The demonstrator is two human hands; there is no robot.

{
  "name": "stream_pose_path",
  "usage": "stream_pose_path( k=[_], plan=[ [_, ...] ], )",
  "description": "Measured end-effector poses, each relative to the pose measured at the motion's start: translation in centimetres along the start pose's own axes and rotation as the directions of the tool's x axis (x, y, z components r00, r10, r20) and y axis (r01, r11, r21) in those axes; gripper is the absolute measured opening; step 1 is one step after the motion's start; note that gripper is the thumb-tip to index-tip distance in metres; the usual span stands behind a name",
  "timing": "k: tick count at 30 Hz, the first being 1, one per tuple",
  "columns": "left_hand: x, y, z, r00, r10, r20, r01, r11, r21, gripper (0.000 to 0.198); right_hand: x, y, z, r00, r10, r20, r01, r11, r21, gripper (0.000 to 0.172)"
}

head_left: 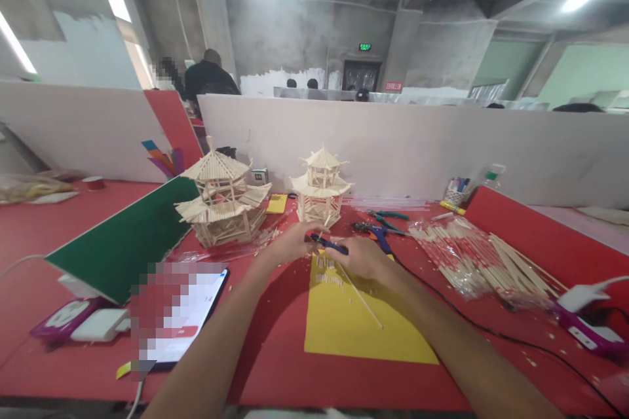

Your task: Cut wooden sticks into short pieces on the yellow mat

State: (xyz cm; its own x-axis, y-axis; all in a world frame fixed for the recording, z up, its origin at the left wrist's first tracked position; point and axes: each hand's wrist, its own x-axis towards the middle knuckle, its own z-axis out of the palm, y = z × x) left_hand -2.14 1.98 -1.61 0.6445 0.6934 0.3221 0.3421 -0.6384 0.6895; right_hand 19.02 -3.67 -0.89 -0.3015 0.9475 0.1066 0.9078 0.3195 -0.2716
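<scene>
My right hand [362, 258] is wrapped round blue-handled cutters [330, 244], whose jaws point left. My left hand [298, 241] is closed beside the jaws, fingers pinched near a small pale stick end; what exactly it grips is too small to tell. Both hands are over the far edge of a yellow sheet [363, 327]. On the sheet lie short cut stick pieces [328, 280] and one longer thin stick [363, 300] reaching out from under my right hand. Just behind my hands stands a small wooden pagoda model [323, 190].
A larger pagoda model [221, 200] stands left, near a green board [132, 245] and a tablet [191, 321]. Right are a glue gun [378, 233], green-handled pliers [390, 216], bagged sticks [462, 252] and a power strip [590, 334]. A black cable crosses the table's right side.
</scene>
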Motion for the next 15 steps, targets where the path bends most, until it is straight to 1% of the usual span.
stream_pose_path(
  k=[4, 9, 12, 15],
  plan=[
    [0.0, 0.3, -0.2, 1.0, 0.004, -0.009, -0.004, 1.0, 0.019, 0.04, 0.2, 0.1, 0.4, 1.0, -0.005, -0.021, 0.004, 0.999, -0.049, 0.056],
    [0.0, 0.9, -0.4, 1.0, -0.011, -0.027, 0.011, 1.0, -0.005, 0.037, 0.5, 0.2, 0.6, 0.999, 0.006, -0.04, -0.011, 0.993, -0.117, 0.059],
    [0.0, 1.1, -0.5, 0.999, -0.015, -0.045, 0.014, 1.0, -0.025, 0.039, 0.5, 0.1, 0.5, 0.999, 0.005, -0.048, -0.012, 0.991, -0.13, 0.061],
    [0.0, 1.3, -0.7, 0.999, 0.0, -0.034, -0.002, 0.998, -0.057, 0.039, 0.5, -0.1, 0.4, 0.997, -0.001, -0.075, -0.009, 0.992, -0.13, 0.062]
  ],
)
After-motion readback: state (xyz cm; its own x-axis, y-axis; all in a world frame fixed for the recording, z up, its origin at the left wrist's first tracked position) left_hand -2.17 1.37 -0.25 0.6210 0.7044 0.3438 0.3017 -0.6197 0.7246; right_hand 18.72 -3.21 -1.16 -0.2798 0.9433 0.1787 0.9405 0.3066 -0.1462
